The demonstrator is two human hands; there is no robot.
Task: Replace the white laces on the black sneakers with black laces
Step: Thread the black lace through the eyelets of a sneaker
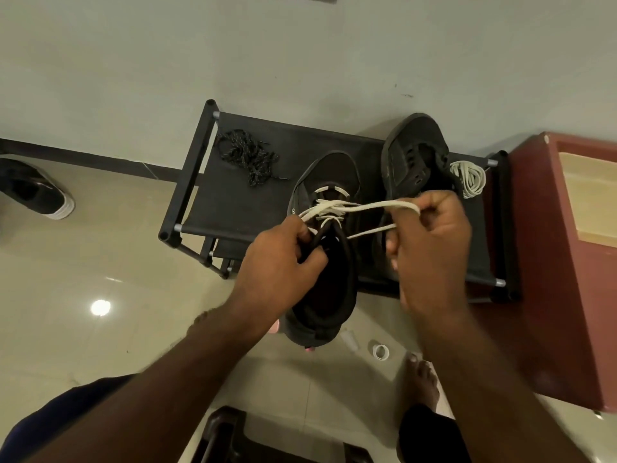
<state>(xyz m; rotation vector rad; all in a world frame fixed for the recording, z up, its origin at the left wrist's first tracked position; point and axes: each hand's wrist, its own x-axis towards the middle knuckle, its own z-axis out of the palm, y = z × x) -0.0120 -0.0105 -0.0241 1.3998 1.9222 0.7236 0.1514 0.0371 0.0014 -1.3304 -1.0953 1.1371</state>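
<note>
Head view, itemised.

1. Black fabric-topped shoe rack with black tube frame (233, 202), standing against a pale wall on a glossy beige tiled floor.
2. Black low-top sneaker with a white flat lace (329, 282), at the rack's 6 o'clock edge, toe at 12 o'clock, heel overhanging toward the person.
3. Left hand (283, 259): fingers curled and clamped on this sneaker's collar rim, on its 9 o'clock side.
4. White flat lace (377, 206): partly threaded through the upper eyelets, two strands drawn out taut toward 3 o'clock.
5. Right hand (430, 242): fingers closed, pinching those drawn-out strands.
6. Second black sneaker, unlaced (414, 152), tilted on the rack at 1 o'clock from the first.
7. Coiled white lace (469, 178), just beside the second sneaker at its 3 o'clock.
8. Tangled pile of black speckled laces (247, 157), on the rack top at 10 o'clock, well apart from both sneakers.
9. Black shoe with white sole (36, 192), on the floor at 9 o'clock.
10. Maroon cabinet (547, 262), at the rack's 3 o'clock end.
11. Small white tape roll (380, 351) on the floor, near a bare foot (424, 379).
</note>
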